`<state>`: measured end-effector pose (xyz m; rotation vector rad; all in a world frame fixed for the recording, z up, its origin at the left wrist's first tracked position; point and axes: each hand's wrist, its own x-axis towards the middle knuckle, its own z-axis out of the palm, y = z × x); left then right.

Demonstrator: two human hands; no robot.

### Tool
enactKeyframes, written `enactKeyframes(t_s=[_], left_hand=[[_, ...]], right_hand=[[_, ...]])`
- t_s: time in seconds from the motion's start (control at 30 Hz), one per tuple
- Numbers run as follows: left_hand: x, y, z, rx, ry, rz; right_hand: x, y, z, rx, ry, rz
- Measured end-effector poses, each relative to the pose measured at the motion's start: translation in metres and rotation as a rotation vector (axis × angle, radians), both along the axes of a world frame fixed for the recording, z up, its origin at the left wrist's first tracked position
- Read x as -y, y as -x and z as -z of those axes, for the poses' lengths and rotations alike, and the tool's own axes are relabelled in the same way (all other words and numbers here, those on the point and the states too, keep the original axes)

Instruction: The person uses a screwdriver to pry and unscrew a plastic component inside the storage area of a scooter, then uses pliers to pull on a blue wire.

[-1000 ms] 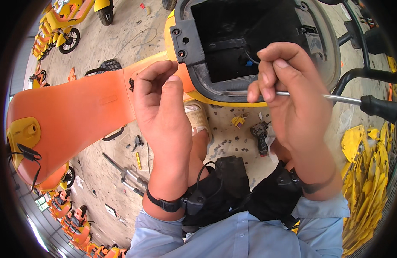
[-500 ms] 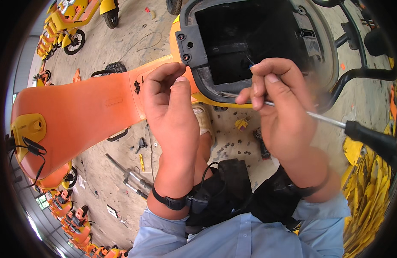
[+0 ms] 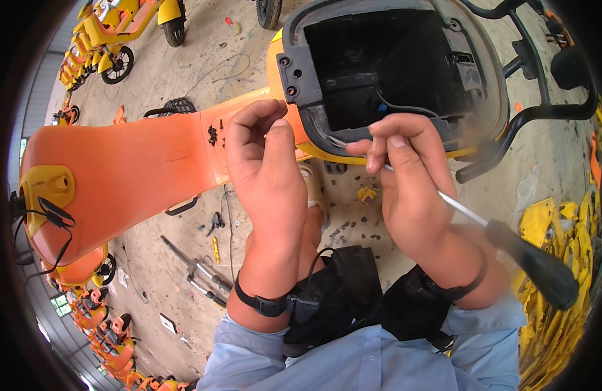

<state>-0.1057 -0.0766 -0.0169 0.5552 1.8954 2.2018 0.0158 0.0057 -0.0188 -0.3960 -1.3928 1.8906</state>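
Note:
My right hand [image 3: 412, 179] grips a screwdriver [image 3: 534, 266] by its thin metal shaft, with the black handle sticking out past the wrist, slanting down to the right. The shaft's tip side points toward the near rim of an open black storage box [image 3: 319, 124] on an orange and yellow scooter [image 3: 128, 156]. Left of it, my left hand [image 3: 265, 153] hovers over the scooter body beside the box's front corner. Its fingers are curled in toward the thumb; anything they hold is hidden. Small dark screws [image 3: 212, 135] lie in a little heap on the orange footboard, just left of that hand.
A black tubular rack [image 3: 542, 114] curves around the box's right side. Yellow panels [image 3: 561, 260] are stacked at the lower right. Metal fork tubes [image 3: 197, 274] and scattered small parts lie on the concrete floor. More scooters [image 3: 118, 62] stand at the left.
My right hand has moved slightly left and down, and the screwdriver's handle has swung downward. A cable inside the box shows more now. My left hand has shifted slightly right.

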Motion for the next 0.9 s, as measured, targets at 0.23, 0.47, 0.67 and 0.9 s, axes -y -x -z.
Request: enactKeyframes(t_s=[0.23,0.47,0.67,0.9], left_hand=[[0.0,-0.002,0.0,0.001,0.02,-0.006],[0.008,0.01,-0.006,0.047,-0.026,-0.017],[0.014,0.018,-0.003,0.068,-0.085,-0.057],[0.03,0.015,-0.002,0.001,-0.017,0.001]], right_hand=[[0.001,0.03,0.007,-0.035,-0.053,0.085],[-0.029,0.0,-0.011,-0.347,-0.279,0.116],[-0.051,-0.021,-0.015,-0.228,-0.436,0.305],[-0.074,-0.053,-0.022,-0.267,-0.442,0.332]])
